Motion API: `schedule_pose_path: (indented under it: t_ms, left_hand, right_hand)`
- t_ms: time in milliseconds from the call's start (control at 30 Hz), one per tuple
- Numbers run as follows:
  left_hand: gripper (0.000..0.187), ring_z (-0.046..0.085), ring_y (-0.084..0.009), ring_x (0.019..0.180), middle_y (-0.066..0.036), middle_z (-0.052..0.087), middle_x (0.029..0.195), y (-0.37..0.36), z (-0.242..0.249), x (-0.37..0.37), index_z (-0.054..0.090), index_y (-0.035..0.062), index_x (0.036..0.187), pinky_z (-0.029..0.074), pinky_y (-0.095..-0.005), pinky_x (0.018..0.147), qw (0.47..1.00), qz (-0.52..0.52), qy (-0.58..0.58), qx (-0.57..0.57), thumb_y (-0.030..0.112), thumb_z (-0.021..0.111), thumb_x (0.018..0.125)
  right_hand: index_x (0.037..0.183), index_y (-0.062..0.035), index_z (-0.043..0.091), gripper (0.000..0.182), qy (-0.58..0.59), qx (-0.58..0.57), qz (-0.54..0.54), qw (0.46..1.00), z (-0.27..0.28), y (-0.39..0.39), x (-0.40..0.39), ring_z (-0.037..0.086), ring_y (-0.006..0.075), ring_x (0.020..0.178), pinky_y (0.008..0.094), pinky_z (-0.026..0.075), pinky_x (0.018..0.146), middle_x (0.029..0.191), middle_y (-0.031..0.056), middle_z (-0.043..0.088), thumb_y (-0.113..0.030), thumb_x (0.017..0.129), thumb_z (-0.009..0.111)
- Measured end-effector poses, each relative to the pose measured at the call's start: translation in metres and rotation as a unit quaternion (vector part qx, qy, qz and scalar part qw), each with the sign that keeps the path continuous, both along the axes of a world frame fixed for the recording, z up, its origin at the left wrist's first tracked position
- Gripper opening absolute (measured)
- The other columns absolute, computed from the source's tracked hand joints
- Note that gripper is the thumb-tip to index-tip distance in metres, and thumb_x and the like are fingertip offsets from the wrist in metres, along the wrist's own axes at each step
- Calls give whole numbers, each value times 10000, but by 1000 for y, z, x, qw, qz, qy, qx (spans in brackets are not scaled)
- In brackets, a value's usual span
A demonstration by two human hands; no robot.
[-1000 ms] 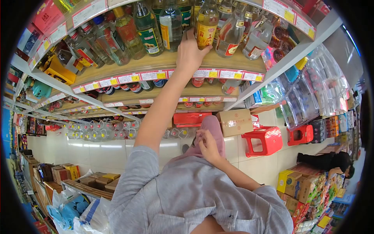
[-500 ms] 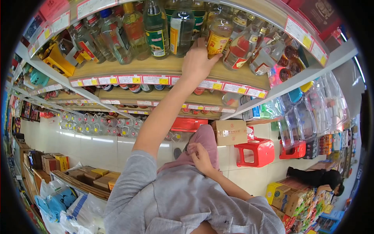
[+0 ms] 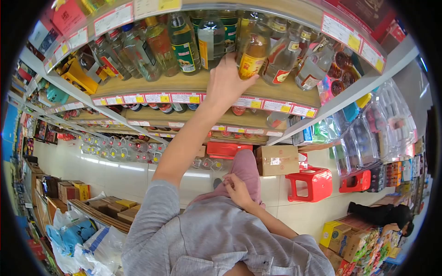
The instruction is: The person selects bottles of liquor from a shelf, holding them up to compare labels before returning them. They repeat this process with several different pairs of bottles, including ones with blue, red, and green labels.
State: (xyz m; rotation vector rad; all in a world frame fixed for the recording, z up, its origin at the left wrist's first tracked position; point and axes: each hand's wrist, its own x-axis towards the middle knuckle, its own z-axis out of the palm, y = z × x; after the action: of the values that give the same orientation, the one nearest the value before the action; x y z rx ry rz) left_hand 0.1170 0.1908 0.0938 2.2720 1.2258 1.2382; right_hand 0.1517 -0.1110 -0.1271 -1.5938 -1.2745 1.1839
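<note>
The left hand [image 3: 225,83] gripped a yellow-labelled bottle [image 3: 252,53], tilted on the shelf [image 3: 184,85]; it could knock neighbouring bottles [image 3: 285,55] over. The right hand [image 3: 239,189] pinched pink cloth [image 3: 246,170].

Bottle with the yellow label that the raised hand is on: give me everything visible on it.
The bottle looks like clear glass holding pale amber liquid, with a yellow and red label low on its body. Its neck and cap run up behind the shelf edge above and are hard to make out. It leans tilted among upright bottles on the wooden shelf. The left hand wraps its lower part, thumb beside the label; whether its base touches the shelf cannot be told.
</note>
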Motion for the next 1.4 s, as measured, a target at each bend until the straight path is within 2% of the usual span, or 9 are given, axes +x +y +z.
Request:
schedule_pose_path:
  t_ms: [167, 267, 467, 567, 667, 767, 1067, 1267, 1400]
  left_hand:
    - [669, 676, -410, 952, -244, 687, 1033, -5, 5, -12, 574, -40, 1163, 544, -474, 831, 999, 22, 39, -15, 415, 839, 750]
    - [671, 707, -357, 956, -220, 707, 994, 3, -9, -16, 585, -39, 1158, 562, -437, 827, 1000, 17, -5, -13, 392, 870, 730]
    - [686, 719, -290, 1007, -220, 678, 1115, -5, -9, -12, 553, -83, 1179, 605, -390, 861, 996, 16, -62, -60, 311, 897, 736]
    - [681, 718, -288, 1012, -225, 670, 1128, -2, -18, -11, 546, -95, 1174, 611, -388, 869, 995, 20, -78, -55, 295, 898, 740]
    - [679, 719, -285, 1012, -226, 672, 1120, -1, -22, -11, 545, -98, 1171, 618, -387, 858, 995, 16, -93, -43, 285, 902, 738]
    - [677, 723, -283, 1007, -226, 673, 1123, -1, -25, -13, 545, -98, 1172, 624, -385, 850, 995, 8, -92, -26, 275, 905, 736]
    - [688, 732, -285, 984, -218, 683, 1103, 1, -27, -11, 544, -87, 1189, 628, -382, 831, 995, 1, -96, 0, 270, 912, 730]
    - [673, 711, -295, 1043, -219, 670, 1138, 2, -28, -14, 540, -81, 1208, 628, -380, 831, 996, -15, -83, -9, 257, 895, 747]
    - [644, 674, -301, 1126, -228, 647, 1197, 4, -21, -31, 527, -75, 1238, 617, -386, 880, 995, -81, -47, -14, 230, 862, 779]
  right_hand:
    - [1187, -36, 620, 270, 16, 5, -16, 1000, -26, -6, 4, 658, 268, 774, 365, 529, 727, 956, 173, 684, -64, 920, 586]
    - [1154, -25, 618, 200, 34, -15, -34, 999, -40, -9, 4, 645, 185, 788, 313, 528, 717, 912, 105, 677, -43, 960, 572]
    - [1150, -19, 628, 195, 29, 0, -89, 996, -81, -25, 21, 674, 177, 773, 309, 529, 655, 884, 108, 689, -58, 968, 569]
    - [1145, -17, 646, 211, 50, -90, -97, 990, -112, -33, 36, 717, 248, 741, 369, 563, 637, 870, 152, 710, -93, 964, 570]
    - [1116, -11, 659, 195, 124, -200, -102, 967, -116, -36, 42, 704, 212, 634, 343, 546, 523, 848, 133, 707, -120, 990, 556]
    - [1090, -7, 667, 199, 152, -220, -111, 957, -127, -39, 35, 662, 169, 525, 320, 507, 443, 809, 113, 711, -116, 1001, 527]
    - [1050, -6, 685, 192, 45, -193, -130, 972, -134, -33, 30, 662, 177, 504, 319, 501, 448, 714, 96, 703, -106, 979, 537]
    - [1017, -9, 703, 212, 56, -202, -134, 968, -137, -34, 35, 701, 265, 564, 389, 545, 552, 746, 146, 720, -160, 964, 564]
    - [1030, -12, 702, 210, -86, -104, -124, 983, -180, -40, 35, 691, 212, 585, 358, 526, 545, 738, 122, 714, -153, 967, 558]
